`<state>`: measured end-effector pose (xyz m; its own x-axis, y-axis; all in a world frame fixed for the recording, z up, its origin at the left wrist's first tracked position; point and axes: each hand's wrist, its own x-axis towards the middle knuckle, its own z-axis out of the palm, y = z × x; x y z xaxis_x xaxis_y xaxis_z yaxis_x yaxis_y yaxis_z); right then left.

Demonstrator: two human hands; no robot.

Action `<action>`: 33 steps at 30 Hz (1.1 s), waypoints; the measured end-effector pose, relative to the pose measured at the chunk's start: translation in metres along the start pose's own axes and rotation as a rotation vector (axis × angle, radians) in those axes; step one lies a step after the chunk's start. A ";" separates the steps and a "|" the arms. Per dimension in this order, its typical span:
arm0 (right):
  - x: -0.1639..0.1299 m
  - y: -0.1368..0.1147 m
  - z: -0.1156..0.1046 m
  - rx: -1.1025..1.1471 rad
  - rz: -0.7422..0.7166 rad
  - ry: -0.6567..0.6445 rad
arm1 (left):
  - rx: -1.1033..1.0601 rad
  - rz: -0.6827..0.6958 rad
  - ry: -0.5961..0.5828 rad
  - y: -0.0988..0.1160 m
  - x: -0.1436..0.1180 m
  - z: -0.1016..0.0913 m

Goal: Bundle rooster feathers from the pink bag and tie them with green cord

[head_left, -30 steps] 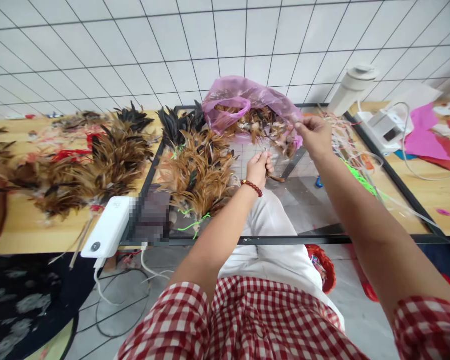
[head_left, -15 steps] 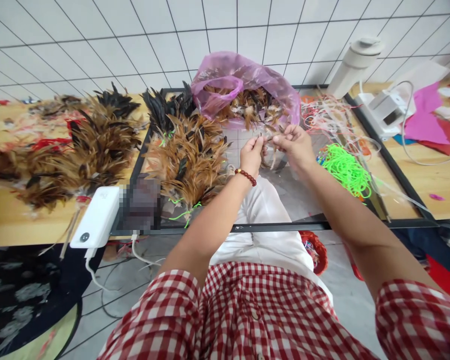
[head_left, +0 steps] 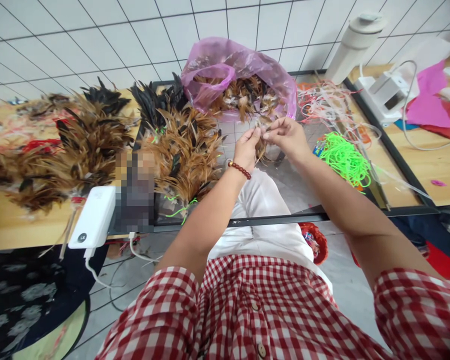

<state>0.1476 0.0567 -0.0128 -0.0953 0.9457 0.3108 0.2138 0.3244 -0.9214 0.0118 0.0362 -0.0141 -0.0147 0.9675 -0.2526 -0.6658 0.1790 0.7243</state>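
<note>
**Inspector:** State the step in hand.

**Assistant:** Gathering. Both hands meet at upper centre of the frame, just in front of the pink bag. The left hand and right hand are together on a small bunch of feathers, which hangs down between them.

**Inspector:** Condition of the fingers?

**Assistant:** The left hand's fingers are pinched shut on the top of the bunch. The right hand's fingers are closed against the same point from the right, touching the left's. Whether the right holds a separate feather or only steadies the bunch, I cannot tell; the quills are too small to make out.

**Inspector:** Position of the bunch relative to the bench?

**Assistant:** Held clear above the glass bench, near the bag's mouth. Finished tied bundles lie to its left; green cord lies to its right, apart from both hands.

**Inspector:** Requirement for the next move?

**Assistant:** In my judgement, quill ends aligned and the left pinch kept firm.
</note>
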 end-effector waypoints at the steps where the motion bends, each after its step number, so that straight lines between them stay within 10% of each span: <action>1: -0.002 -0.003 -0.003 -0.091 -0.098 -0.004 | -0.014 0.004 0.015 0.002 0.001 -0.001; 5: -0.010 -0.016 -0.010 -0.458 -0.511 -0.291 | -0.102 0.018 0.069 0.009 0.003 -0.005; 9: -0.012 -0.016 -0.007 -0.599 -0.624 -0.483 | -0.136 0.014 0.081 0.012 0.005 -0.007; 18: -0.003 -0.019 -0.006 0.017 -0.005 0.026 | -0.124 0.005 0.060 0.009 0.002 -0.004; 33: -0.009 -0.005 0.013 0.259 0.157 -0.050 | -0.039 -0.054 0.006 0.001 -0.004 0.003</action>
<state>0.1350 0.0465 -0.0138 -0.1294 0.9796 0.1538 -0.0243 0.1520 -0.9881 0.0129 0.0332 -0.0105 0.0175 0.9554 -0.2949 -0.6945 0.2238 0.6838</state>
